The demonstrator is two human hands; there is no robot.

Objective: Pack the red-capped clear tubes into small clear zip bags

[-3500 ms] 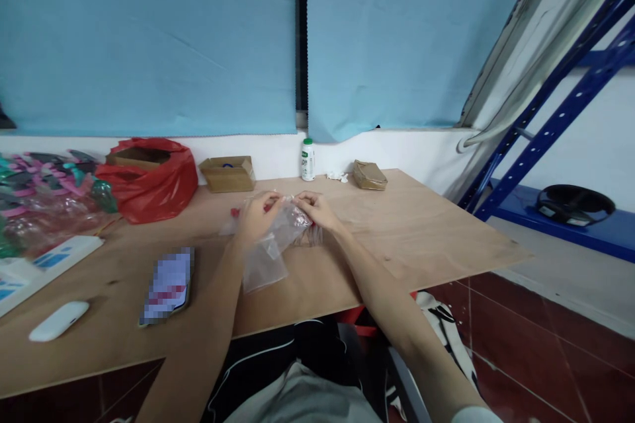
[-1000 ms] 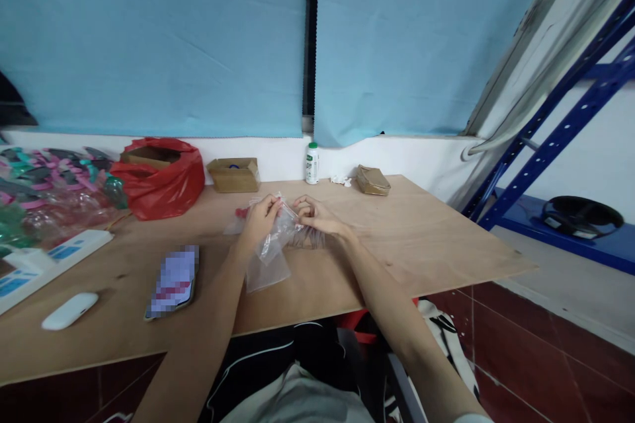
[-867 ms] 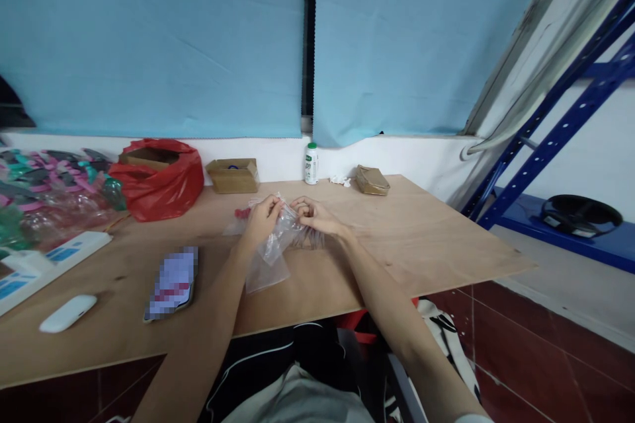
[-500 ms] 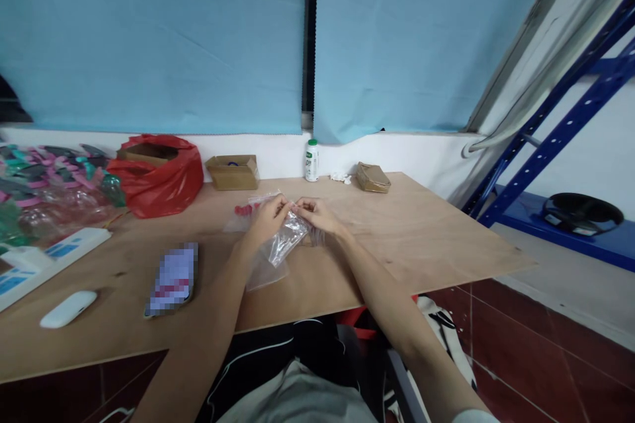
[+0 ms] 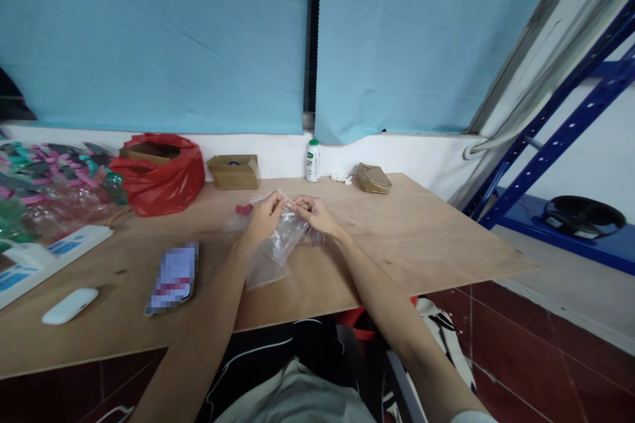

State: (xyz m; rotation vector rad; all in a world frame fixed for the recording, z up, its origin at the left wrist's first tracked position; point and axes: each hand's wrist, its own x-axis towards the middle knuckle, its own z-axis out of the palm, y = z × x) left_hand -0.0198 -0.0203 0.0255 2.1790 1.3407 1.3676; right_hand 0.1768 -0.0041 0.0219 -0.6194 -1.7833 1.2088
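- While both hands meet over the table (image 5: 421, 238), the clear plastic bag (image 5: 290, 232) hangs btwn them, top edge up at the fingertips, lower part slack & creased toward the wearer.
- L hand (image 5: 268, 213): thumb + index together, pinched on the bag's top edge.
- R hand (image 5: 317, 214): thumb & index also closed on that edge, just beside L; other fingers curled, exact contact hard to see.
- Nearby: flat clear film (image 5: 265, 273) on the table under the bag, poss. a 2nd bag, can't tell; red bits (image 5: 243, 209) just left of L hand; thin clear pcs (image 5: 316, 237) below R hand, too blurry to ID.
- Risk: film looks thin & slick, so a pinch could slip, prob. b/c of uneven pull.
- Risk: a hard tug apart might stretch or split the edge.
- Risk: bag overlaps the flat film; static cling or a snag could drag it along, poss. w/ the red bits.
- Risk: R wrist sits near the thin pcs; a low sweep might scatter them.
- Phone (image 5: 173, 277) lies well left of the bag; only a wide L-elbow swing would likely knock it.
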